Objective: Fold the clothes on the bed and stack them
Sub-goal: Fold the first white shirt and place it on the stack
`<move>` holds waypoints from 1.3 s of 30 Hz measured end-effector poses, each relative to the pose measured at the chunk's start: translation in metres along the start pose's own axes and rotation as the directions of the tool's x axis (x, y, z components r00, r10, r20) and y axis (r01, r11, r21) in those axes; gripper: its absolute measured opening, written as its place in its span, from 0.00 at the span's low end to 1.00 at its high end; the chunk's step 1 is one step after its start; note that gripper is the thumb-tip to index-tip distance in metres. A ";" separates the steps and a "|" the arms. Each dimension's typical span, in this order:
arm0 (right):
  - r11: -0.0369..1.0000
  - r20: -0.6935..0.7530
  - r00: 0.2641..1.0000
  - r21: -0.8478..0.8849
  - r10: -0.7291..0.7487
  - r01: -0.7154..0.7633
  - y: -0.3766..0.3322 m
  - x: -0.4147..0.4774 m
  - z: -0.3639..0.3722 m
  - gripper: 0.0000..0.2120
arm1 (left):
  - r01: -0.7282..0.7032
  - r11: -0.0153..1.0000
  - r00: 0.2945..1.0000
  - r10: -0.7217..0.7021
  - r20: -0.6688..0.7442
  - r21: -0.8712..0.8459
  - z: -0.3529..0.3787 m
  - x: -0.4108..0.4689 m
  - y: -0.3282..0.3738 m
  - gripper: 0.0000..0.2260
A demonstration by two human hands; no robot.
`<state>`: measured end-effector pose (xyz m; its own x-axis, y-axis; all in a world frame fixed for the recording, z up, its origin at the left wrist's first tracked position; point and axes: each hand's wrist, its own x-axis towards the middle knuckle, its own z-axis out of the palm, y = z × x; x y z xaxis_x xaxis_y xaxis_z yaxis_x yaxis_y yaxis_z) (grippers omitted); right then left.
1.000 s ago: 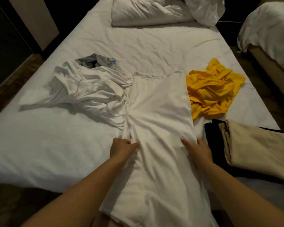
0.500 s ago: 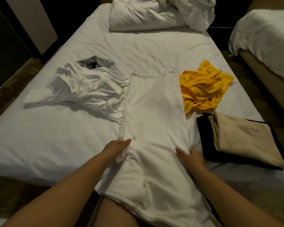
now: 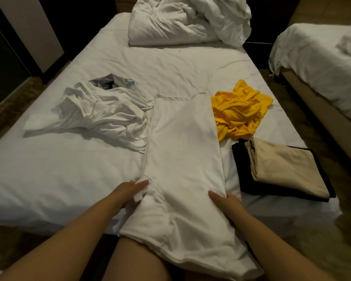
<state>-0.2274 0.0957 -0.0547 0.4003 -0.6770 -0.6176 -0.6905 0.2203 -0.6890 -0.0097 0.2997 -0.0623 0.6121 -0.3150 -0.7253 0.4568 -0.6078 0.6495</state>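
Abt 1/3 done: folded beige cloth (image 3: 282, 169) atop folded black cloth (image 3: 239, 159); long white cotton garment (image 3: 182, 151) mid-fold at near edge of white bed (image 3: 49, 179), left hand (image 3: 130, 192) & right hand (image 3: 228, 202) pinching its sides; crumpled white shirt (image 3: 101, 120), grey garment (image 3: 111, 82), crumpled yellow top (image 3: 241, 112) remain.

A single wide-angle view from a camera on the person's head. It looks forward and down along a white-sheeted bed (image 3: 176, 65), close above its near edge, with a crumpled white duvet (image 3: 180, 23) far off at the top of the frame.
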 end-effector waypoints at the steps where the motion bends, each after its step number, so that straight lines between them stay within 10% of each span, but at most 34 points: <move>1: 1.000 0.040 0.999 0.010 0.014 -0.015 0.001 -0.004 -0.002 0.29 | -0.011 1.000 1.000 0.011 0.026 0.009 -0.003 -0.001 -0.002 0.35; 7: 0.996 -0.021 0.996 -0.023 -0.083 0.082 -0.006 -0.023 -0.017 0.21 | -0.089 0.951 0.994 0.065 -0.088 -0.295 -0.021 -0.002 -0.019 0.20; 15: 0.992 0.017 0.995 -0.076 -0.096 0.097 0.001 -0.047 -0.009 0.33 | -0.172 0.984 0.985 0.172 -0.002 0.041 -0.012 -0.028 -0.039 0.33; 22: 0.953 -0.055 0.971 -0.215 -0.231 0.214 0.002 -0.074 -0.019 0.34 | -0.349 0.910 0.882 0.400 -0.251 0.224 -0.021 -0.047 -0.048 0.08; 28: 0.923 -0.135 0.940 -0.280 -0.312 0.266 0.010 -0.090 -0.031 0.32 | -0.225 0.967 0.968 0.209 -0.139 -0.116 -0.027 -0.067 -0.044 0.09; 33: 0.680 0.006 0.842 -0.587 -0.540 0.440 0.018 -0.112 -0.010 0.26 | 0.048 0.880 0.991 0.016 0.130 -0.473 -0.019 -0.081 -0.057 0.10; 39: 0.559 0.350 0.763 -0.527 -0.544 0.641 0.022 -0.140 0.010 0.28 | -0.019 0.774 0.998 -0.024 -0.059 -0.633 -0.031 -0.092 -0.060 0.08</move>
<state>-0.2925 0.2023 0.0126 0.8918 -0.3899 -0.2294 -0.4469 -0.6804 -0.5809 -0.0733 0.3873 -0.0279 0.6383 -0.2567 -0.7257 0.7503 -0.0033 0.6611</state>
